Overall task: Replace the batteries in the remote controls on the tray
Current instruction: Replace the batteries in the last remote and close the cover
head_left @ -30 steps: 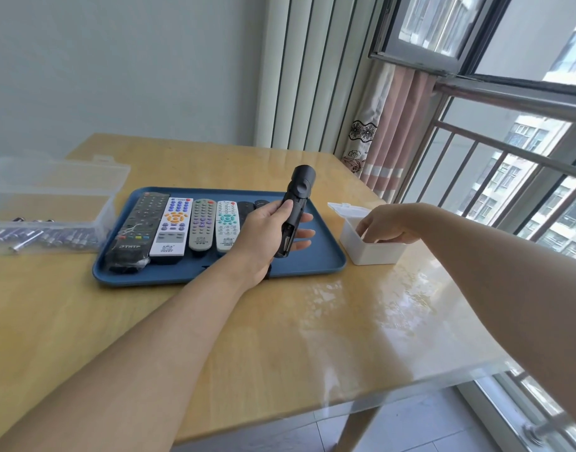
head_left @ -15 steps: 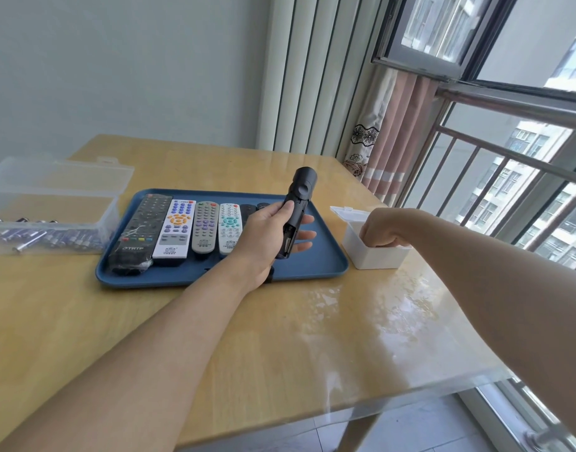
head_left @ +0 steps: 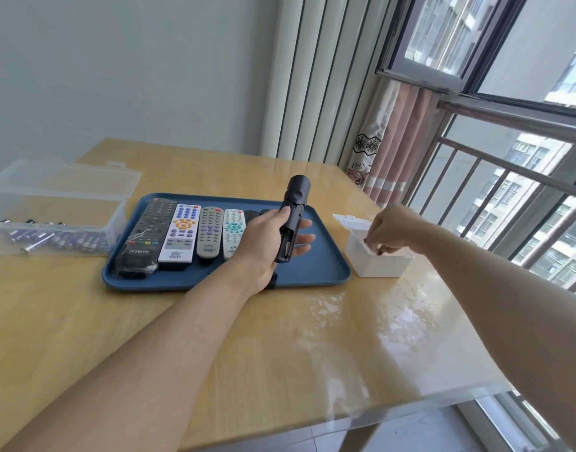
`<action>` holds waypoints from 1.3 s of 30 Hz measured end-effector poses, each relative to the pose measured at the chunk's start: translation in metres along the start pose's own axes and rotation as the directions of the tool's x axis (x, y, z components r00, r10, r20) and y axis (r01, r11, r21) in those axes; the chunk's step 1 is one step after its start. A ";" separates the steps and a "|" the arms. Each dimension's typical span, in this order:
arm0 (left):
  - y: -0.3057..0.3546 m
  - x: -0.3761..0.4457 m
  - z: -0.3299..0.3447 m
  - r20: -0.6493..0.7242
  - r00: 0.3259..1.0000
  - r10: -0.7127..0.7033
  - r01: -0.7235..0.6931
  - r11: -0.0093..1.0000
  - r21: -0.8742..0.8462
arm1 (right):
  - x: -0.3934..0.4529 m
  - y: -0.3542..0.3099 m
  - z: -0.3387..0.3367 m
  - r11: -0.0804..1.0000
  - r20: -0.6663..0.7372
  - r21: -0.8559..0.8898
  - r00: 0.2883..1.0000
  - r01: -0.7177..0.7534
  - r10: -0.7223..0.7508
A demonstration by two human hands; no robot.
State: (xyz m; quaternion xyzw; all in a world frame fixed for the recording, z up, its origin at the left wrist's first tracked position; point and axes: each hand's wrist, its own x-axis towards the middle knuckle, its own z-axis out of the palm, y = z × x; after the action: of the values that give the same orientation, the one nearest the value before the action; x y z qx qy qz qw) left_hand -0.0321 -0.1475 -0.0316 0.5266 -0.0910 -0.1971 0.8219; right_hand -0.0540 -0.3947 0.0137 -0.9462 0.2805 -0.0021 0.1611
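My left hand (head_left: 263,243) grips a black remote (head_left: 291,220) and holds it upright above the blue tray (head_left: 312,272). The remote's back faces me with its battery bay uncovered. Lying side by side on the tray are a black remote (head_left: 148,233), a white remote (head_left: 181,233), a grey remote (head_left: 210,233) and a small white remote (head_left: 232,231); further dark ones are hidden behind my hand. My right hand (head_left: 394,231) hovers over the small white box (head_left: 374,264), fingers loosely curled downward, nothing visible in them.
A clear plastic box (head_left: 51,207) with its lid up stands at the table's left, holding several batteries (head_left: 56,239). The wooden table (head_left: 280,353) has a glossy cover. A window railing (head_left: 508,177) and curtain (head_left: 387,141) are on the right.
My right hand has risen out of the white box and now hangs just above its rim. My left hand still holds the black remote in the same place.
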 end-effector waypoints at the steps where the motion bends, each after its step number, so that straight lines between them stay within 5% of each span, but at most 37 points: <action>1: 0.000 0.001 -0.001 -0.007 1.000 -0.001 0.001 1.000 -0.014 | -0.002 -0.001 -0.007 0.990 -0.044 0.143 0.999 0.021 -0.015; 4: 0.004 0.001 -0.002 -0.029 1.000 0.001 -0.003 0.998 -0.065 | -0.017 -0.011 -0.021 0.782 -0.082 0.615 0.995 0.101 -0.063; 7: 0.009 0.003 -0.007 -0.066 0.998 0.010 -0.016 0.995 -0.095 | -0.032 -0.033 -0.011 0.263 0.115 0.964 0.954 -0.040 -0.278; 9: 0.013 0.006 -0.013 -0.087 0.996 0.020 -0.029 0.995 -0.095 | -0.034 -0.049 0.009 0.036 0.226 0.972 0.874 -0.234 -0.431; 13: 0.023 0.011 -0.031 -0.135 0.989 0.067 -0.075 0.996 -0.054 | -0.025 -0.079 0.045 -0.130 0.315 0.874 0.750 -0.468 -0.581; 20: 0.027 0.015 -0.049 -0.211 0.973 0.088 -0.095 0.995 -0.025 | -0.016 -0.099 0.075 -0.077 0.330 0.875 0.704 -0.479 -0.628; 26: 0.020 0.018 -0.046 -0.209 0.969 0.129 -0.111 0.989 0.095 | -0.020 -0.083 0.070 0.043 0.261 0.954 0.757 -0.295 -0.600; 31: 0.015 0.010 -0.038 -0.201 0.961 0.189 -0.140 0.961 0.237 | -0.025 -0.075 0.070 0.067 0.281 0.948 0.719 -0.312 -0.635; 39: 0.015 -0.001 -0.032 -0.198 0.969 0.150 -0.105 0.970 0.220 | -0.035 -0.077 0.070 0.069 0.269 0.953 0.721 -0.295 -0.638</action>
State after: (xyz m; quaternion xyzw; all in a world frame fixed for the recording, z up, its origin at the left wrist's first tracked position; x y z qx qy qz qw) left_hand -0.0186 -0.1150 -0.0312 0.6206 -0.0559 -0.0755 0.7784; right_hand -0.0361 -0.2935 -0.0256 -0.5383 -0.0035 0.1193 0.8343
